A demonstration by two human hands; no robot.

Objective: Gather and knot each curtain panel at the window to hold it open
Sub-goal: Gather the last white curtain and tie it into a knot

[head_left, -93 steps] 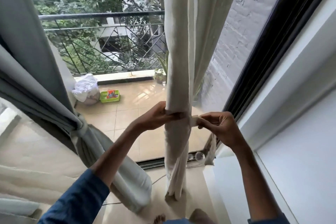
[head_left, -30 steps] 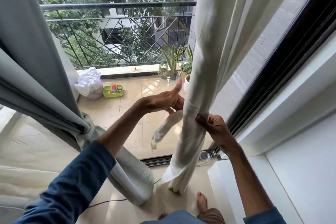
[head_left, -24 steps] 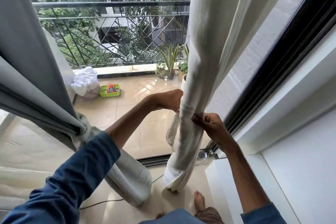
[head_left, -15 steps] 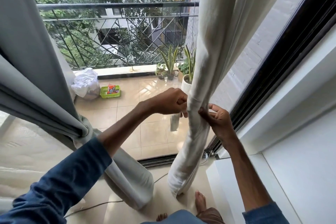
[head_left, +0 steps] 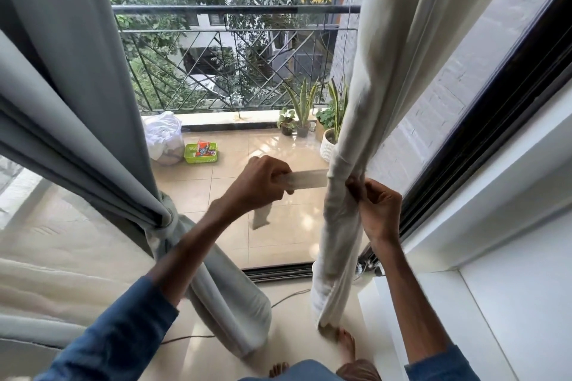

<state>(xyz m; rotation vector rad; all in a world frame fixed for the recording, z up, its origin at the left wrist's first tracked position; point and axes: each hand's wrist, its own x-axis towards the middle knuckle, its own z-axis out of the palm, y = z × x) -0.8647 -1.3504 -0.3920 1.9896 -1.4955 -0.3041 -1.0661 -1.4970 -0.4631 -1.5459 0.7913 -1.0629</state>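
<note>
Nearest me, the cream curtain panel [head_left: 339, 226] hangs gathered into a column just inside the right side of the window frame. Its hem is bunched on the floor beside a bare foot [head_left: 345, 345]. My right hand [head_left: 379, 210] pinches the bundle at mid-height. My left hand [head_left: 263, 182] has its grip curled round a tie strip [head_left: 306, 179], drawn taut sideways from the bundle, with the loose tail dangling below the fist.

The risk I see is that sideways pull. If the right-hand pinch slackens, the folds could fan out and the wrap could slide down the smooth cloth before any knot bites. To the left, the grey curtain panel [head_left: 93, 133] is already cinched. Beyond the glass sit a green basket [head_left: 201, 152] and potted plants [head_left: 301, 124].
</note>
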